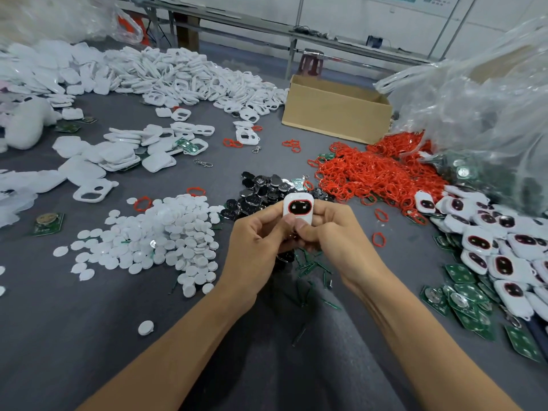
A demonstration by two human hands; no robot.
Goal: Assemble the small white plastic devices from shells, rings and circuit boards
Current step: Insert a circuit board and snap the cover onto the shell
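1. The grey work surface (74, 336) is crowded on every side. The widest bare patch lies near left, below the heap of white discs (166, 232), with one stray disc on it.
2. A narrower bare lane runs between the discs and the white shells (178, 75) heaped along the far left.
3. To the right, a strip with a few loose red rings separates the hands from the finished devices (489, 244) and the green circuit boards (462, 295). Both piles run off the right edge.
4. Just beyond the hands lies a cluster of black pieces (261, 188). It touches the big heap of red rings (379, 173) on its right.
5. A cardboard box (335, 111) stands open behind the rings, with a clear plastic bag (480, 99) bulging beside it.
6. Both bare forearms come in from the bottom edge and converge at the middle, above the surface.
7. The white device (298, 209) is held upright between the two hands, its dark, red-rimmed window facing the camera.
8. The left hand (255, 241) grips it from the left, fingers curled behind and thumb pressed on the lower front.
9. The right hand (329, 232) mirrors this, its thumb next to the left thumb and its fingers wrapped round the right side.
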